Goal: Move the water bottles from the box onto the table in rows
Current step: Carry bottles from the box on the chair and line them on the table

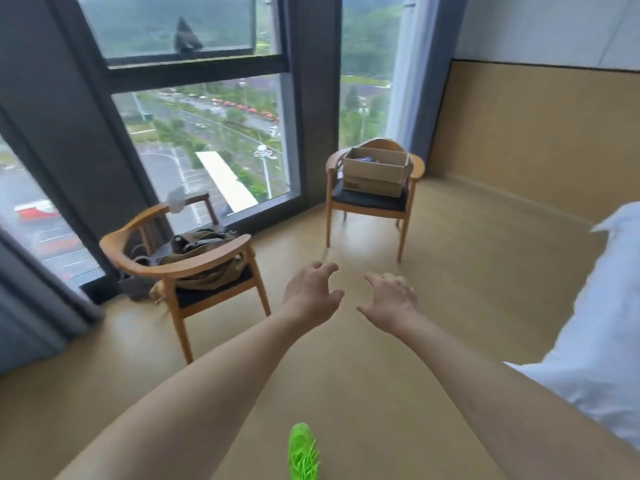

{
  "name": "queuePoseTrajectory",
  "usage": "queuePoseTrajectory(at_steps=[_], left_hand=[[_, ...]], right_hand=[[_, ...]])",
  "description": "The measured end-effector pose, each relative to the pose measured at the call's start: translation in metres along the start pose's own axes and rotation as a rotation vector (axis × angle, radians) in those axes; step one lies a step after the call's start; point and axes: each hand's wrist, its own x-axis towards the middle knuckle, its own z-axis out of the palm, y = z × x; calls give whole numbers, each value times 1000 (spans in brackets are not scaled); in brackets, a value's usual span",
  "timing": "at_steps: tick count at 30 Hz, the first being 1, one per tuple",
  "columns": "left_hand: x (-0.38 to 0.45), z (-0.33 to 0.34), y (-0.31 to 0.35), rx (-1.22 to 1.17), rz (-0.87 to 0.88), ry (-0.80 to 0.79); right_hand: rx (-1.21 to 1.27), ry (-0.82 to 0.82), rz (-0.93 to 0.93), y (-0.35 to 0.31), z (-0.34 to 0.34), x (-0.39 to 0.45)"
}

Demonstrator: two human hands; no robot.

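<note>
Both hands (349, 296) empty; box (375, 173) seemingly distant

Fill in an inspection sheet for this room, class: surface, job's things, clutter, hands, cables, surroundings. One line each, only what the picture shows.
Surface: no table seen; bare tan floor.
Job's things: open cardboard box on the far chair; something purple inside, bottles not made out.
Clutter: olive bag on the near chair; white bedding at right; green shoe at bottom edge.
Hands: left hand and right hand stretched forward over the floor, fingers loosely curled, holding nothing.
Cables: nothing seen.
Surroundings: tall windows with grey curtains, street far below; tan wall panel at right.
</note>
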Motion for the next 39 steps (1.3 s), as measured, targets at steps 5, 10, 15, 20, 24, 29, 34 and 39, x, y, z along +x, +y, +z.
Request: queuePoseTrajectory(at_steps=[5,10,15,20,24,29,34,39], left_hand=[[141,24,-2,-18,109,-51],[282,30,0,4,212,-94],[396,45,14,-56,242,-99],[493,87,21,-82,220,-139],[588,115,26,-59,216,-136],[716,121,44,-48,137,-92],[819,125,56,-57,105,-72],[908,147,41,-54,71,-94]], right_hand=[[20,33,121,26,-6,118],[34,27,226,44,-23,232],[53,43,283,65,-34,324],[77,22,309,102,-27,420],[85,10,308,141,-27,515],[97,3,267,180,-49,642],[111,-28,227,201,-67,753],[100,-76,191,208,-60,844]])
